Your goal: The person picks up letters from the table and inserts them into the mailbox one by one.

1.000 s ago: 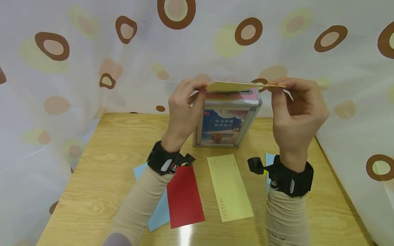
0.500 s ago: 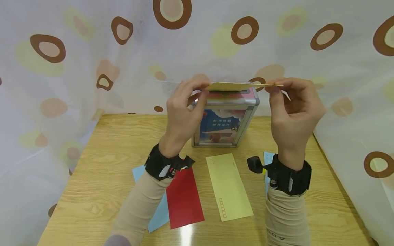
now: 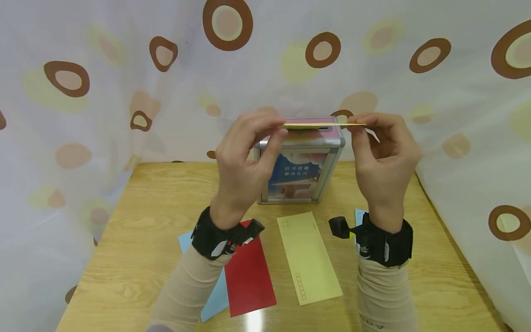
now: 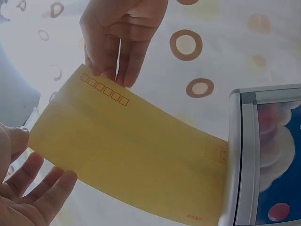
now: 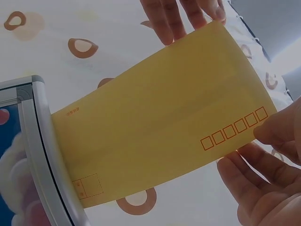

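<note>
A yellow envelope (image 3: 307, 125) spans between both hands, nearly edge-on in the head view, over the top of a silver-framed letter box (image 3: 296, 175). Its long edges are pinched at the upper end: my left hand (image 3: 244, 173) on one side, my right hand (image 3: 386, 168) on the other. The left wrist view shows the envelope (image 4: 131, 141) slightly bowed, its lower end at the box's top (image 4: 235, 155) and hidden behind the frame there. In the right wrist view its red postcode squares (image 5: 233, 128) lie beside the right thumb. Part of the slot (image 3: 323, 129) shows beneath it.
Another yellow envelope (image 3: 309, 258) lies on the wooden table (image 3: 137, 221) before the box. A red envelope (image 3: 250, 276) overlaps a light-blue one (image 3: 215, 299) to its left. Something light blue (image 3: 359, 216) lies partly under the right wrist. Patterned curtain (image 3: 265, 69) encloses the back and sides.
The envelope has tipped to a thinner, more edge-on line in the head view and sits lower against the box top. My right hand has shifted a little left. The head view has also moved slightly.
</note>
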`<state>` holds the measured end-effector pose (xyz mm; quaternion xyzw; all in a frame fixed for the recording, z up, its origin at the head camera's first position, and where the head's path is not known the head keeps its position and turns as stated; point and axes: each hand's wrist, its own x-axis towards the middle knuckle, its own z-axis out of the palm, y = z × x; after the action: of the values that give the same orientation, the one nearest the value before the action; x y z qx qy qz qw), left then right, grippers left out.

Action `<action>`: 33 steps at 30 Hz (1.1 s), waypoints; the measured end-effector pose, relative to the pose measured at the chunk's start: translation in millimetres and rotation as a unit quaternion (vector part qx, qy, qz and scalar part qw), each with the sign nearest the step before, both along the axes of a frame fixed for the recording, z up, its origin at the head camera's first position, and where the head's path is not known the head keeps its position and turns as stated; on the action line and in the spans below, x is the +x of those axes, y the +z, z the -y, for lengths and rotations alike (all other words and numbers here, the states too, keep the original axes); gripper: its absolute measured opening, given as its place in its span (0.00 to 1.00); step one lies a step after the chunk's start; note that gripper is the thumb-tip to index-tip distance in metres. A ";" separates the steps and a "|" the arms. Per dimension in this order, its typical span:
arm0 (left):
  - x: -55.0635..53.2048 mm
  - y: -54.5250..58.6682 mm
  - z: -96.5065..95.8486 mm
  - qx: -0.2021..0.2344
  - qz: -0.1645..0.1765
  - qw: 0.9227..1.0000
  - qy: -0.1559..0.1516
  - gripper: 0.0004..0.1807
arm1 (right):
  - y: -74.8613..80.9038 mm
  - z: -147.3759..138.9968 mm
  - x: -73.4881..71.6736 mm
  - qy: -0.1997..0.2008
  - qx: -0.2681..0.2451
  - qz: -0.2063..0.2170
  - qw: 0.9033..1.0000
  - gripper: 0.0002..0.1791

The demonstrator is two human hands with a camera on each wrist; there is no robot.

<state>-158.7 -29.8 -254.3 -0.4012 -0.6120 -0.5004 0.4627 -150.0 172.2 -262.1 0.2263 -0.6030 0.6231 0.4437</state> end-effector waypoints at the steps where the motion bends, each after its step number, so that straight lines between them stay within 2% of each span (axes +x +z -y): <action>1: 0.2 -0.3 -0.4 0.001 -0.002 1.000 0.001 0.09 | -0.5 0.0 0.5 -0.006 0.004 0.001 1.000 0.07; 5: -0.2 -0.9 -0.9 0.008 -0.004 1.000 0.009 0.09 | -0.6 1.7 2.5 -0.014 0.000 -0.002 1.000 0.07; 9: -1.3 -2.2 -0.1 0.015 0.000 1.000 0.016 0.07 | -0.2 4.0 4.0 0.005 -0.026 -0.021 0.999 0.09; 15: -4.2 -7.0 1.1 0.015 0.012 1.000 0.010 0.07 | -2.0 4.4 2.6 0.025 -0.047 -0.043 0.998 0.09; 21: -9.0 -14.5 1.7 0.006 0.031 0.999 0.010 0.07 | -5.2 3.2 -0.4 0.022 -0.023 -0.027 0.999 0.08; 33: -18.2 -29.6 4.9 0.002 0.054 0.998 0.035 0.06 | -2.4 10.4 5.7 -0.026 0.047 0.003 0.999 0.07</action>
<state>-176.9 -34.7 -284.0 -0.3505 -0.6492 -0.5059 0.4468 -144.3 161.8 -264.5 0.2294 -0.6387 0.5830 0.4467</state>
